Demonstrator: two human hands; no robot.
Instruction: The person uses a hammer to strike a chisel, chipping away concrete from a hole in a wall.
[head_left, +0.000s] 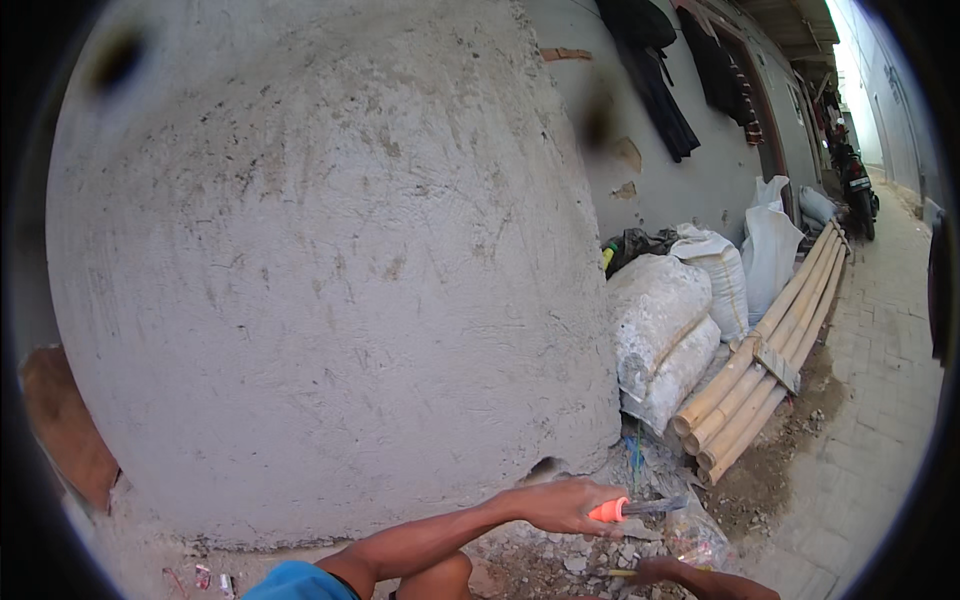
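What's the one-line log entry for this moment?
left hand: gripping orange-handled chisel | right hand: holding yellowish handle, tool type unclear | rubble: near both hands | grey wall: hole near base

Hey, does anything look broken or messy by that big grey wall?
Yes. The wall is scuffed and has a dark, ragged hole at its bottom edge, near the right corner, like a missing bite. Broken rubble lies scattered on the ground nearby, which looks messy.
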